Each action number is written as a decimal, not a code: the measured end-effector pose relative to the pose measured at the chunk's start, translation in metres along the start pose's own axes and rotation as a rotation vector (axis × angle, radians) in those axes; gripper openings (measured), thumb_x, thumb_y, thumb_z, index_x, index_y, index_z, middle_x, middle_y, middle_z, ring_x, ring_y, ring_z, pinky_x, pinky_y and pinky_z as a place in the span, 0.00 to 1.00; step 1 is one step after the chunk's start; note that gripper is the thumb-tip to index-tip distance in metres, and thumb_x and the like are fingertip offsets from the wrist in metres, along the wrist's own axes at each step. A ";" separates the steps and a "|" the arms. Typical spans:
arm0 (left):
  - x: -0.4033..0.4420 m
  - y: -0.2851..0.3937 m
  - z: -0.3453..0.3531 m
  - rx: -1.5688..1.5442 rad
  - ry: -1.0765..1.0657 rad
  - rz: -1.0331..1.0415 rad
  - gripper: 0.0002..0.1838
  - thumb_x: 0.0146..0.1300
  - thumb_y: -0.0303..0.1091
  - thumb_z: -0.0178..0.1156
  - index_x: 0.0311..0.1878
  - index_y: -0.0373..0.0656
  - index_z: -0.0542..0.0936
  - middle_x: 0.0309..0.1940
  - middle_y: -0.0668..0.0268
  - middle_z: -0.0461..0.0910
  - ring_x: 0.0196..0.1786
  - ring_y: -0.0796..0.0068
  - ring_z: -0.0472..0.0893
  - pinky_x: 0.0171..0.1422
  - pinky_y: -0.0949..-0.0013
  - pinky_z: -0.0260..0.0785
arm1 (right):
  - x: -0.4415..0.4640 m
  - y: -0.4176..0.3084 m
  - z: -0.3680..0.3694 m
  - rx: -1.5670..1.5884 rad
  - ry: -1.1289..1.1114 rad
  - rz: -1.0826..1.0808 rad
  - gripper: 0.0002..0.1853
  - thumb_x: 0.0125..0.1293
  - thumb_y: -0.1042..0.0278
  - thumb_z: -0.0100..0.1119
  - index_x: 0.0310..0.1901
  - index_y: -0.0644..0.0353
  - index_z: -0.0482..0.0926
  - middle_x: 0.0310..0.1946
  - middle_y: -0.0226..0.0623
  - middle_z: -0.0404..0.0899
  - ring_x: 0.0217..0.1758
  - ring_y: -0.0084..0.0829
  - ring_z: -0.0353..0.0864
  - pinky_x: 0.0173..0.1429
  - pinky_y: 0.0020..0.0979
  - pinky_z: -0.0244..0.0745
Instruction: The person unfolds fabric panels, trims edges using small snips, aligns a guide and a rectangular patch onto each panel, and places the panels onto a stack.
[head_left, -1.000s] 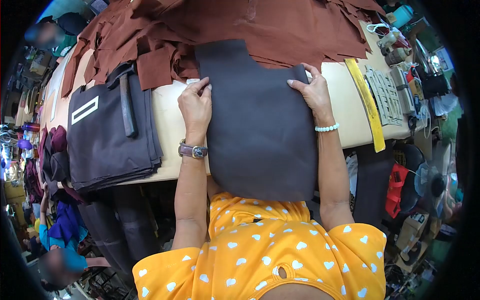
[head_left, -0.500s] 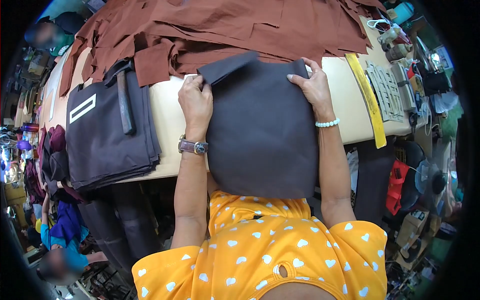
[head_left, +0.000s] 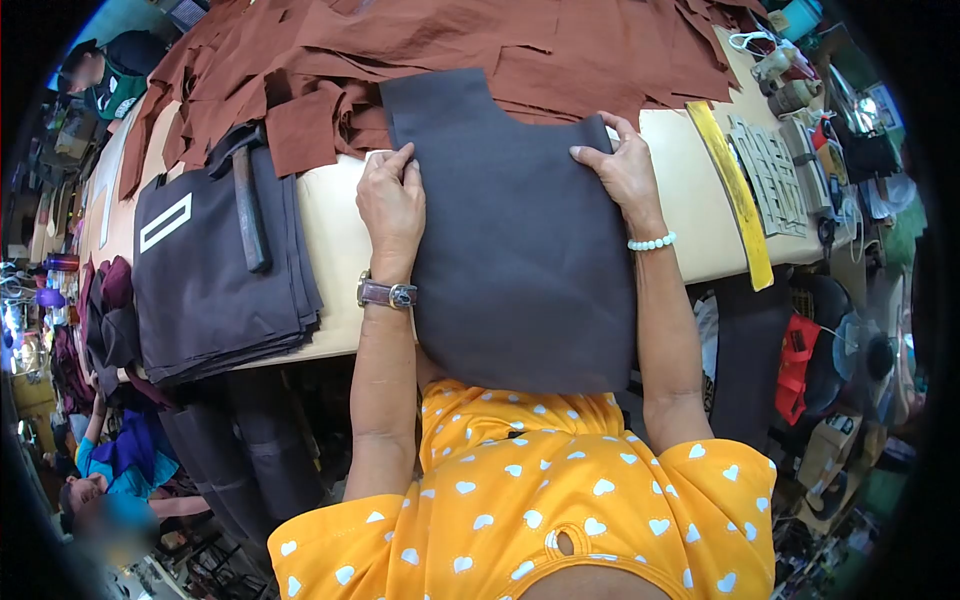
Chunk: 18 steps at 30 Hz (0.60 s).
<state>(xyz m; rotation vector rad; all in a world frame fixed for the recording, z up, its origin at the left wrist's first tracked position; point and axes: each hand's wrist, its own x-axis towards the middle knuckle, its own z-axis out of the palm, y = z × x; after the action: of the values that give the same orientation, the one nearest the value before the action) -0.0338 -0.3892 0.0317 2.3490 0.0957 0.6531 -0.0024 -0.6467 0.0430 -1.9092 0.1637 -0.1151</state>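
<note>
A dark grey fabric piece (head_left: 520,250) with a curved cut-out at its upper right lies flat over the table edge, its lower end near the yellow top. My left hand (head_left: 392,205) pinches its left edge between thumb and fingers. At the upper right corner, my right hand (head_left: 628,175) grips the edge, thumb on top and fingers behind. Left of my left hand lies a stack of dark fabric pieces (head_left: 215,290), with a hammer (head_left: 250,210) and a pale rectangular frame (head_left: 166,222) on it.
Brown-red cloth (head_left: 430,45) is heaped across the far side of the table (head_left: 335,215). A yellow strip (head_left: 735,200) and pale slotted templates (head_left: 768,185) lie to the right. One person (head_left: 125,460) is at the lower left, another (head_left: 115,80) at the upper left.
The fabric's upper left flap, flat at first and then folded over toward me, is flat again. Both hands keep their hold at the edges with only small shifts.
</note>
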 end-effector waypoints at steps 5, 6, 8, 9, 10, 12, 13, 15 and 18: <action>-0.001 0.001 -0.002 -0.020 0.008 -0.001 0.12 0.55 0.24 0.60 0.44 0.38 0.82 0.28 0.62 0.76 0.27 0.72 0.74 0.38 0.69 0.67 | 0.001 0.000 0.000 -0.005 0.002 0.000 0.32 0.45 0.71 0.69 0.54 0.71 0.71 0.41 0.48 0.81 0.40 0.32 0.82 0.46 0.27 0.77; -0.001 0.001 -0.002 -0.028 0.014 0.004 0.12 0.55 0.24 0.59 0.44 0.38 0.82 0.29 0.61 0.76 0.27 0.72 0.74 0.38 0.69 0.67 | -0.001 -0.004 0.000 -0.015 0.001 0.001 0.32 0.45 0.71 0.69 0.54 0.71 0.71 0.41 0.48 0.81 0.40 0.32 0.82 0.46 0.27 0.77; -0.001 0.002 -0.003 -0.022 0.003 0.000 0.12 0.55 0.24 0.59 0.44 0.37 0.82 0.29 0.61 0.77 0.28 0.71 0.74 0.38 0.70 0.67 | -0.002 -0.005 0.000 -0.009 -0.001 0.001 0.32 0.45 0.71 0.69 0.54 0.71 0.71 0.40 0.48 0.81 0.39 0.32 0.82 0.45 0.27 0.77; -0.001 0.001 -0.003 -0.018 -0.003 -0.002 0.12 0.55 0.24 0.59 0.44 0.37 0.82 0.30 0.61 0.77 0.28 0.71 0.74 0.38 0.70 0.67 | -0.001 -0.004 0.000 0.006 -0.003 -0.002 0.31 0.45 0.71 0.69 0.54 0.71 0.71 0.40 0.48 0.81 0.39 0.32 0.82 0.45 0.27 0.77; -0.001 0.001 -0.003 -0.019 -0.002 0.000 0.12 0.55 0.24 0.59 0.44 0.37 0.82 0.30 0.61 0.77 0.28 0.71 0.74 0.38 0.70 0.67 | -0.001 -0.002 0.001 0.021 -0.004 -0.004 0.31 0.45 0.71 0.69 0.54 0.71 0.71 0.40 0.48 0.81 0.39 0.32 0.82 0.45 0.27 0.77; -0.001 0.000 -0.003 -0.021 -0.001 0.003 0.12 0.55 0.24 0.59 0.44 0.37 0.82 0.30 0.61 0.77 0.28 0.71 0.74 0.38 0.70 0.67 | 0.000 0.000 0.001 0.019 -0.002 -0.016 0.32 0.45 0.71 0.69 0.53 0.71 0.71 0.40 0.49 0.81 0.40 0.32 0.82 0.46 0.27 0.77; -0.001 0.000 -0.003 -0.021 -0.002 0.001 0.12 0.55 0.24 0.59 0.44 0.37 0.82 0.30 0.61 0.77 0.28 0.71 0.74 0.38 0.70 0.67 | 0.001 0.001 0.001 0.018 -0.001 -0.022 0.32 0.45 0.72 0.70 0.53 0.71 0.71 0.40 0.49 0.81 0.40 0.32 0.82 0.46 0.27 0.77; -0.001 0.000 -0.003 -0.021 -0.004 -0.004 0.12 0.55 0.24 0.59 0.44 0.37 0.82 0.30 0.61 0.77 0.28 0.71 0.74 0.38 0.69 0.67 | 0.001 0.001 0.001 -0.007 0.009 -0.027 0.32 0.44 0.71 0.70 0.53 0.72 0.71 0.40 0.49 0.81 0.40 0.31 0.82 0.46 0.27 0.77; -0.001 0.001 -0.003 -0.027 0.006 -0.015 0.12 0.55 0.24 0.58 0.44 0.37 0.82 0.30 0.61 0.77 0.28 0.71 0.74 0.38 0.69 0.67 | 0.000 -0.002 0.001 -0.033 0.014 -0.022 0.32 0.44 0.71 0.70 0.53 0.72 0.71 0.40 0.48 0.81 0.39 0.31 0.82 0.45 0.27 0.77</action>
<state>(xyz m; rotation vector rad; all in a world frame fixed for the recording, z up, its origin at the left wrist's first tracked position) -0.0361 -0.3885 0.0333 2.3182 0.1058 0.6502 -0.0024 -0.6450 0.0448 -1.9440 0.1556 -0.1413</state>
